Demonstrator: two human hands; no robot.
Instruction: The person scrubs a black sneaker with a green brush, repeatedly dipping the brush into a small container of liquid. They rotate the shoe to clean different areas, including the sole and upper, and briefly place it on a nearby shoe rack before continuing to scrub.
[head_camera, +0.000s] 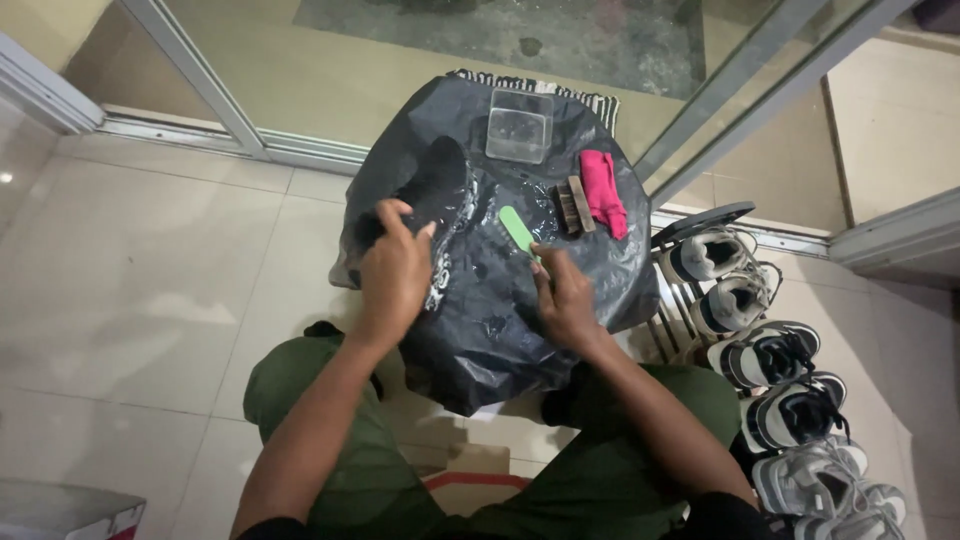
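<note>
Pale glossy floor tiles (150, 300) are spreading out under the seated person, with a glass sliding door (330, 60) running across at twelve o'clock. A black plastic sheet (500, 310) is draping over a low stand in front of the knees, which are showing in green trousers (350, 470).

The left hand (395, 270) is lying at about nine o'clock on the sheet, fingers curled over and pressing down on the near end of a black shoe (430, 185); the hand is closed around the shoe rather than spread. The shoe is stretching away from the hand toward twelve o'clock, dark and matte, hard to separate from the plastic beneath it.

The right hand (565, 300) is sitting at about four o'clock from the shoe, fingers bunched together and pinching the near end of a flat light green tool (518, 230). The tool is slanting up toward eleven o'clock, its far end lying just beside the shoe, whether touching I cannot tell.

At twelve o'clock on the sheet a clear square container (519, 126) is standing. At two o'clock a wooden brush (573, 205) is lying just beside a pink cloth (604, 190). Off at three to five o'clock, a rack of sneakers (770, 370) is lining up on the floor.
</note>
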